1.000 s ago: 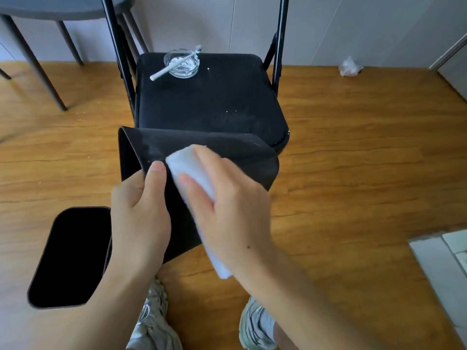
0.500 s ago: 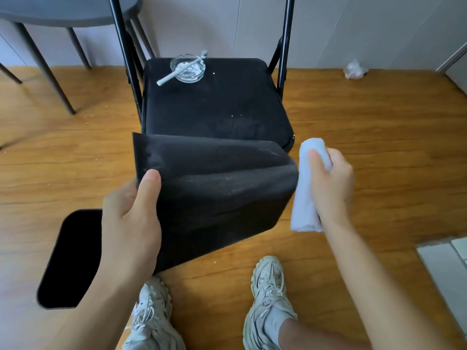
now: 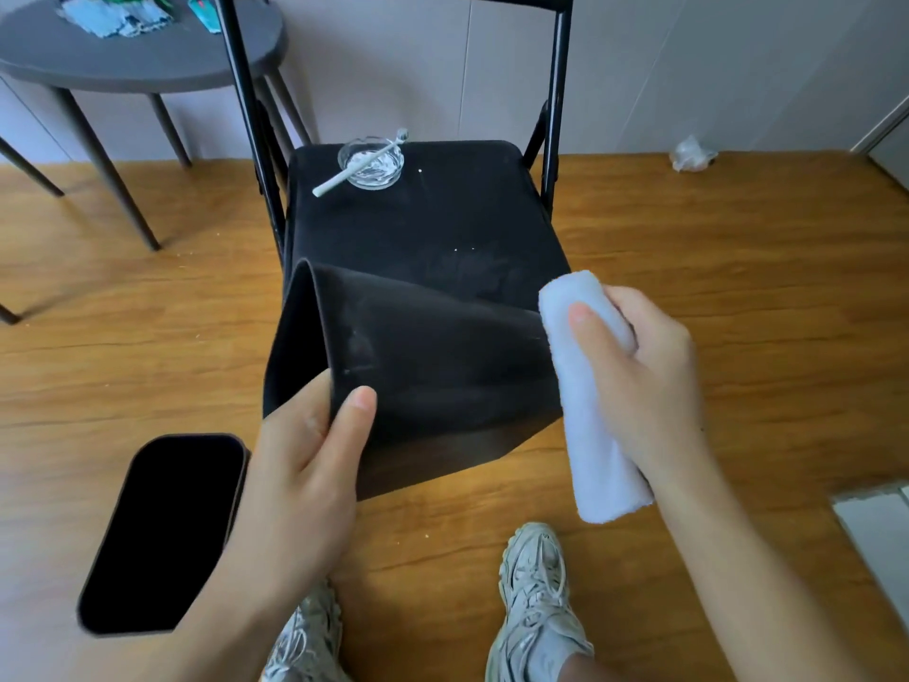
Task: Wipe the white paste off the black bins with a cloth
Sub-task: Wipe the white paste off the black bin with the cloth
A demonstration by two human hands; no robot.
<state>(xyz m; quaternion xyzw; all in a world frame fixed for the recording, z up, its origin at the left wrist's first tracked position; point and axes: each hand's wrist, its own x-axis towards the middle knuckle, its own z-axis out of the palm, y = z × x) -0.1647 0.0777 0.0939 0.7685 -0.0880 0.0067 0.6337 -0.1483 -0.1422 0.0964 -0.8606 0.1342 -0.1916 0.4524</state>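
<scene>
The left hand [image 3: 305, 465] gripped the tilted black bin [image 3: 433, 376] by its corner, thumb across the faintly smeared side, in front of the chair [image 3: 418, 224]. The right hand [image 3: 644, 371] clutched a rolled white cloth [image 3: 585, 425] touching the bin's right edge. A second bin [image 3: 162, 534] stood on the floor [image 3: 713, 248] at left.

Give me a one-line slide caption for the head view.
Left hand holds a black bin tilted; right hand grips a folded white cloth beside it.

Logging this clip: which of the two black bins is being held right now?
The tilted bin before the chair, in the left hand; the other bin stands untouched on the floor.
</scene>
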